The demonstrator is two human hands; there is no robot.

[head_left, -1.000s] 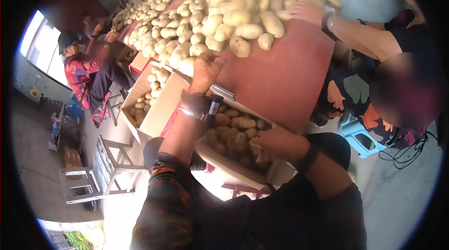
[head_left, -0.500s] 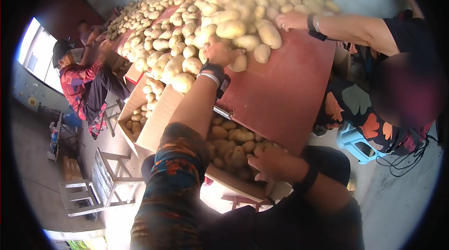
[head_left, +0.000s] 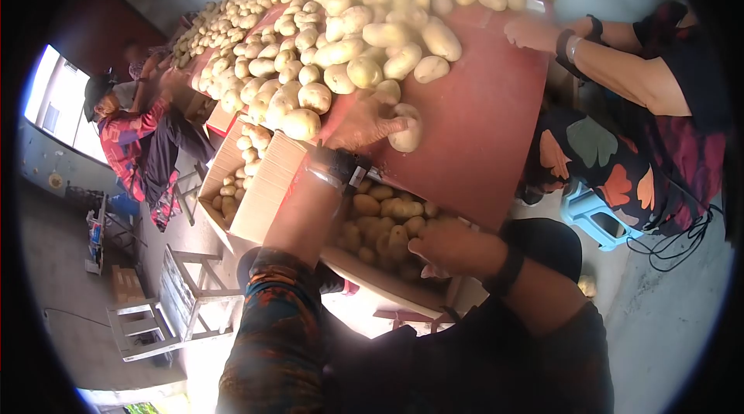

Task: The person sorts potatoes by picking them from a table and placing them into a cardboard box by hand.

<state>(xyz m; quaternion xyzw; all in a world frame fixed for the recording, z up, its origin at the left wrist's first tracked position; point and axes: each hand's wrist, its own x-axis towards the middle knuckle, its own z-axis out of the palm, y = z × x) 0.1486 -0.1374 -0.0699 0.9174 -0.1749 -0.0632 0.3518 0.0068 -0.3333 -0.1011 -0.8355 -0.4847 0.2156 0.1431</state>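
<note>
My left hand [head_left: 363, 122] reaches over the near edge of the red tabletop [head_left: 484, 135]. Its fingers and thumb are closed around a potato [head_left: 405, 127], and another potato [head_left: 387, 91] lies right by the fingers. A large heap of potatoes [head_left: 333, 50] spreads over the table beyond that hand. Lower down, my right hand [head_left: 459, 248] hangs over a cardboard box of potatoes [head_left: 372, 251] at my lap. Its thumb and fingers are apart, with nothing visible in them.
To the left stands another cardboard box [head_left: 267, 193] with smaller potatoes. A co-worker's hand [head_left: 535, 31] is over the table at the right, near a blue stool [head_left: 597, 216]. Another person [head_left: 132, 135] sits at the far left, beyond a wooden chair [head_left: 182, 298].
My left hand has drawn back toward me from the heap, bringing a potato with it. The co-worker's hand has moved right, away from the potatoes. My right hand has barely shifted.
</note>
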